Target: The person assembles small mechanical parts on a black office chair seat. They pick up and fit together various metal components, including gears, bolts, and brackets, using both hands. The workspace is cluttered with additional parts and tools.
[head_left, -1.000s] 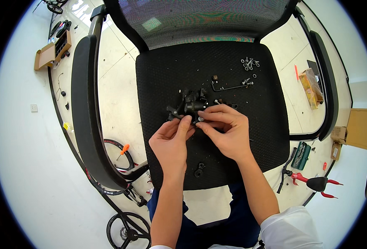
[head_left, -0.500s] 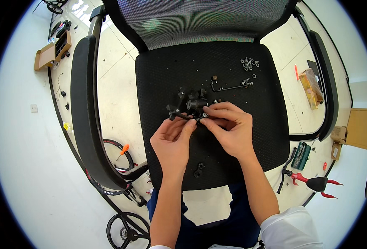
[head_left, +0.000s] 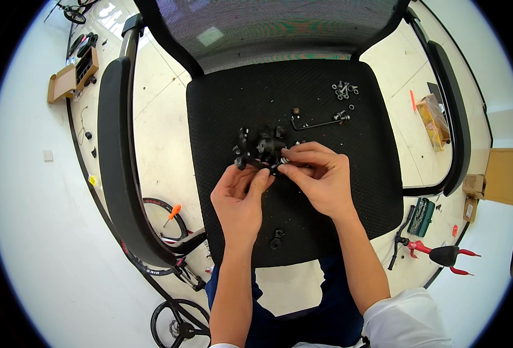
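Note:
My left hand (head_left: 237, 197) is closed round the near end of a black bracket-like part (head_left: 243, 155), whose knobbed arms stick up beyond the fingers. Close beside it, my right hand (head_left: 321, 178) pinches at the same spot; a small silvery piece (head_left: 284, 160) shows at its fingertips, too small to name. Just beyond both hands lies a black cylindrical part (head_left: 269, 144) with a round end. Whether it joins the bracket-like part I cannot tell. All this is over the black chair seat (head_left: 361, 185).
Farther right on the seat lie an L-shaped hex key (head_left: 314, 125), a small brownish piece (head_left: 296, 111) and a cluster of bolts and washers (head_left: 345, 90). Small black rings (head_left: 276, 239) lie near the front edge. Armrests (head_left: 116, 156) flank the seat; the mesh backrest (head_left: 279, 29) rises behind.
The bracket-like part has turned slightly in my left hand, its upper arm now more upright. My fingertips have shifted a little. The whole view has moved slightly.

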The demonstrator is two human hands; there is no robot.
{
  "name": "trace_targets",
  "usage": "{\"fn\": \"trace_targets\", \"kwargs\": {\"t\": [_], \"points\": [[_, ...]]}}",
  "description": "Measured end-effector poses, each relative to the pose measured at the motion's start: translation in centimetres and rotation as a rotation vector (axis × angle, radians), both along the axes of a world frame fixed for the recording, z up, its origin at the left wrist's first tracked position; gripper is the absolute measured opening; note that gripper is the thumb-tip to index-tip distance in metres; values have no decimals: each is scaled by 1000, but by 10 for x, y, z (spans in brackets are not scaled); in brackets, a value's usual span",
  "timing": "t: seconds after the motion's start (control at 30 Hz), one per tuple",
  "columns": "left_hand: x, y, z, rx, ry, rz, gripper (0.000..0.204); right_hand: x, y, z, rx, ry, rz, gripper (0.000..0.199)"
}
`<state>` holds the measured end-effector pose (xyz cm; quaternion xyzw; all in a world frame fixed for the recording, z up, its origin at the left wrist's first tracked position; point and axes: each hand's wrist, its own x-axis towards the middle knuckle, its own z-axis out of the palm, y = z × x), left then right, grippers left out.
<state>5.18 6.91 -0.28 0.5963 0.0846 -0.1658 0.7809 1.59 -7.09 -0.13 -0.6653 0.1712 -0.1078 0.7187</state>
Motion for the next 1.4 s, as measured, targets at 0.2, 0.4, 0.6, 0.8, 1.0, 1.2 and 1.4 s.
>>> {"fn": "trace_targets", "kwargs": {"t": [0.2, 0.4, 0.6, 0.8, 1.0, 1.2, 1.4], "points": [[-2, -1, -4, 19, -87, -1, 14, 0, -1, 1, 3, -19, -25, 20], [-3, -1, -5, 172, -252, -7, 16, 0, 5, 4, -35, 42, -47, 21], [-1, 2, -9, 199, -288, -41, 18, -2, -5, 0, -51, 9, 49, 18], [0, 2, -9, 151, -256, -56, 20, 1, -11, -1, -1, -5, 109, 18], [5, 1, -12, 107, -245, -72, 21, 0, -12, -6, -134, -17, 101, 11], [5, 2, -14, 67, -251, -101, 22, 4, -5, -1, -461, 30, 114, 10], [-4, -5, -12, 55, -216, -114, 22, 9, 1, -4, -563, 48, 114, 17]]}}
